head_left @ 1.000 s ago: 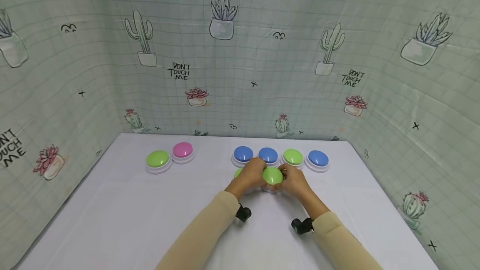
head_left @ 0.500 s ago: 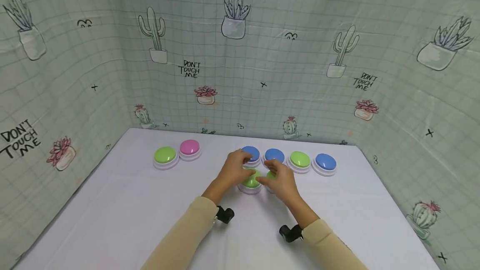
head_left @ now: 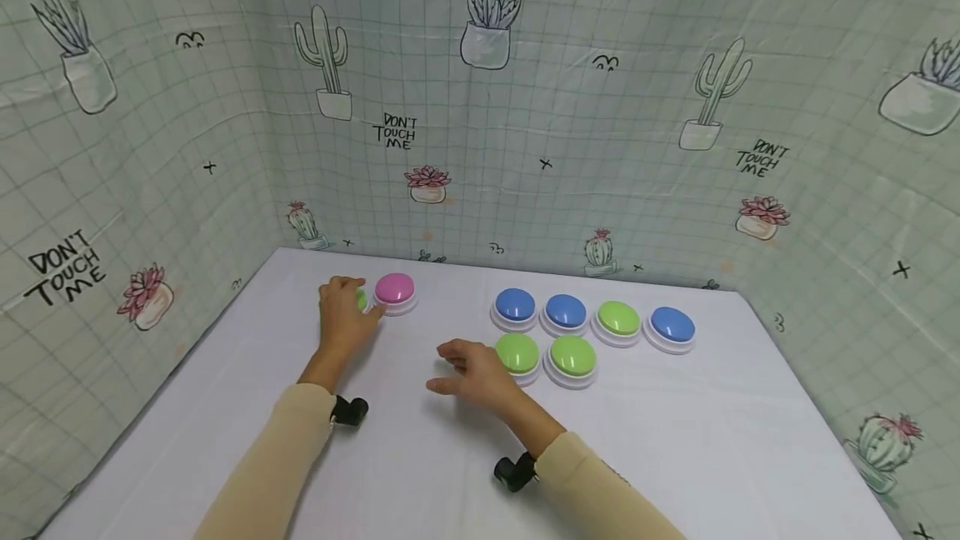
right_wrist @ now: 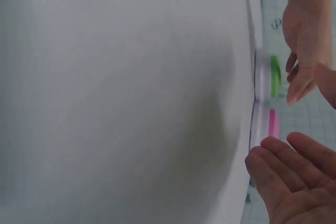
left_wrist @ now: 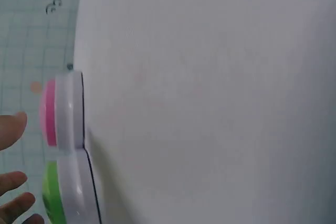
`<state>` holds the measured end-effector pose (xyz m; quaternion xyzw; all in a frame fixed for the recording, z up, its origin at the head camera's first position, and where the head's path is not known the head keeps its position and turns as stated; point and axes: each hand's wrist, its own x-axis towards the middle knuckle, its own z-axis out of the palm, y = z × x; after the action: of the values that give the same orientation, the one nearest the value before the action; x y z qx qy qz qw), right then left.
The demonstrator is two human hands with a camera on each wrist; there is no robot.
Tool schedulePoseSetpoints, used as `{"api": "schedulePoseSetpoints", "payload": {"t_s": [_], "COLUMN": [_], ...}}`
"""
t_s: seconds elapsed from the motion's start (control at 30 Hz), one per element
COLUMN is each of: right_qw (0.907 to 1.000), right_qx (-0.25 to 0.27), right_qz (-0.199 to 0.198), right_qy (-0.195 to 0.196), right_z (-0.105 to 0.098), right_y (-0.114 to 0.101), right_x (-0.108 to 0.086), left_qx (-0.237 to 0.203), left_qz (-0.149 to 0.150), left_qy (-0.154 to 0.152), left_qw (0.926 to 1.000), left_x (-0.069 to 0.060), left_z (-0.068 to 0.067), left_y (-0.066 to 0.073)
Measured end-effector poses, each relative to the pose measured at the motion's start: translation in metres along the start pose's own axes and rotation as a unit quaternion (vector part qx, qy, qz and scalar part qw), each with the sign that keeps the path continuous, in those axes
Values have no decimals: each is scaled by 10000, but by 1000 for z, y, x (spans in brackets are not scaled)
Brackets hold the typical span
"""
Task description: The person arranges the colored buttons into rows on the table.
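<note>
In the head view my left hand (head_left: 344, 319) hovers over the left green button (head_left: 362, 299), partly hiding it, its thumb near the pink button (head_left: 394, 288). The left wrist view has spread fingers (left_wrist: 18, 207) above the green button (left_wrist: 54, 192), with a gap between them, and the pink button (left_wrist: 51, 113) beside it. My right hand (head_left: 480, 375) is in the air with parted fingers, holding nothing, left of a front green button (head_left: 517, 352). The right wrist view has that hand (right_wrist: 296, 182) with its fingers extended.
A second front green button (head_left: 573, 356) stands to the right. Behind are two blue buttons (head_left: 515, 305) (head_left: 566, 311), another green button (head_left: 618, 318) and a blue button (head_left: 672, 325). Patterned cloth (head_left: 525, 123) surrounds the white table (head_left: 420, 473).
Both hands have left the front green buttons and moved left, the left hand farthest, to the left green button. The two front green buttons now stand uncovered side by side. The view has shifted.
</note>
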<state>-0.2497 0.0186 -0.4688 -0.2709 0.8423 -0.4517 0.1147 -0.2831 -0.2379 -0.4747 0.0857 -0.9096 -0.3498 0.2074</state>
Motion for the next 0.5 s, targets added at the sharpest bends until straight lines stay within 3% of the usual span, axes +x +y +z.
{"api": "schedulePoseSetpoints", "payload": {"t_s": [0.1,0.2,0.4,0.5], "right_qw": [9997,9995,9994,9996], "right_qx": [-38,-61,-97,-46], "right_qz": [65,146,180,193], "right_qy": [-228,-282,-264,-220], "right_z": [12,19,21,20], "right_y": [-3,-4,-6,-5], "right_x": [4,7,10,12], "left_qx": [76,13,0,101], "left_qz": [-249,-446,-678,-761], "left_qy": [-183,-445,-673,-965], "left_qw": [9995,9980,9954,9924], "left_x": [4,4,4,3], "left_z": [-8,-13,-24,-29], "left_y": [-23,-35,-39,-34]}}
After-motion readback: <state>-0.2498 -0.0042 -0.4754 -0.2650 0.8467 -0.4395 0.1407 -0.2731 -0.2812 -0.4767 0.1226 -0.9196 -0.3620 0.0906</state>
